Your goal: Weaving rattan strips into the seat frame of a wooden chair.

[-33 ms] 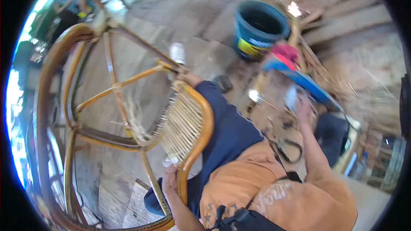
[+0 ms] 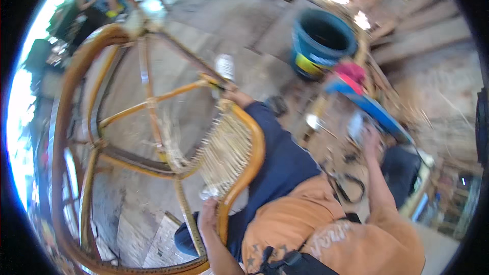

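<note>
A curved rattan chair frame [image 2: 60, 137] lies tilted across my lap and to my left. Pale strands are bound closely over one part of it, making a woven panel [image 2: 226, 147]. My left hand [image 2: 208, 216] is at the panel's near end, its fingers curled against the rattan rim beside a small whitish patch too blurred to name. On the right, my right hand [image 2: 373, 141] reaches down to a crumpled whitish-blue thing [image 2: 356, 128] on the floor. Its fingers are smeared by motion, so its hold is unclear. Loose strands [image 2: 173, 155] hang from the frame beside the panel.
A dark teal bucket [image 2: 326, 35] stands at the far right. A red-pink cloth [image 2: 350, 74] rests by a blue board [image 2: 379, 109]. Near my right arm are a black strap loop [image 2: 351, 188] and a dark boxy thing [image 2: 400, 173]. Planks lean behind.
The whole view has shifted, so everything sits a little further right and lower. Both hands keep about the same places beside the chair frame and the whitish-blue thing.
</note>
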Available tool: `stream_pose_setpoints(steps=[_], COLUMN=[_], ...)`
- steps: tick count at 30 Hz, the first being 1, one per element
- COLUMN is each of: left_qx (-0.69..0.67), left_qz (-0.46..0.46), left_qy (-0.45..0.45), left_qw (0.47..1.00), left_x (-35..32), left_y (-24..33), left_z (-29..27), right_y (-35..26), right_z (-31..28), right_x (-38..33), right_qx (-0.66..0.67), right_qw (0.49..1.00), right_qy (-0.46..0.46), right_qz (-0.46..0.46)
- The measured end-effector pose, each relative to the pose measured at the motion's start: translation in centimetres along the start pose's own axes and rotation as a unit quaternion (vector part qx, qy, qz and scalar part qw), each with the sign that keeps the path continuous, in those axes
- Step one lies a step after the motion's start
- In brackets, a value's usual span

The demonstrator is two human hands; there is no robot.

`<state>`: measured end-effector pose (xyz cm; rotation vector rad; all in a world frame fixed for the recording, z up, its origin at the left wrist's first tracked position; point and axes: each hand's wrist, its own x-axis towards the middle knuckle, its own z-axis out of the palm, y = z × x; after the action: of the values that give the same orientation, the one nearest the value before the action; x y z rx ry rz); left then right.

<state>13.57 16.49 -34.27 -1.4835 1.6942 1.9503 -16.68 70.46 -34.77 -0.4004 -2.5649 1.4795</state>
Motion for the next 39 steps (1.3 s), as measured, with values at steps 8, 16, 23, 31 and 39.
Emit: stream_pose_setpoints(steps=[8, 16, 23, 31, 39], left_qx=[-0.009, -0.124, -0.11, -0.121, -0.144], left_qz=[-0.062, -0.049, -0.051, -0.062, -0.064], left_qy=[-0.064, -0.093, -0.097, -0.079, -0.085], left_qw=[0.996, 0.987, 0.988, 0.988, 0.984], left_x=[0.9, -1.7, -2.7, -2.3, -2.0], left_y=[-0.9, 2.2, 4.4, 3.6, 3.3], left_z=[0.3, 1.8, 2.5, 2.8, 2.3], right_y=[6.0, 3.9, 14.9, 4.3, 10.7], right_z=[-3.7, -2.8, -3.2, -3.8, -6.4], right_x=[-2.2, -2.5, 1.4, 0.7, 1.9], right_qx=[-0.362, -0.43, -0.208, -0.471, -0.453], right_qw=[0.929, 0.899, 0.975, 0.867, 0.883], right_qy=[-0.082, -0.024, 0.004, -0.157, -0.118], right_qz=[-0.009, -0.083, 0.078, 0.033, 0.027])
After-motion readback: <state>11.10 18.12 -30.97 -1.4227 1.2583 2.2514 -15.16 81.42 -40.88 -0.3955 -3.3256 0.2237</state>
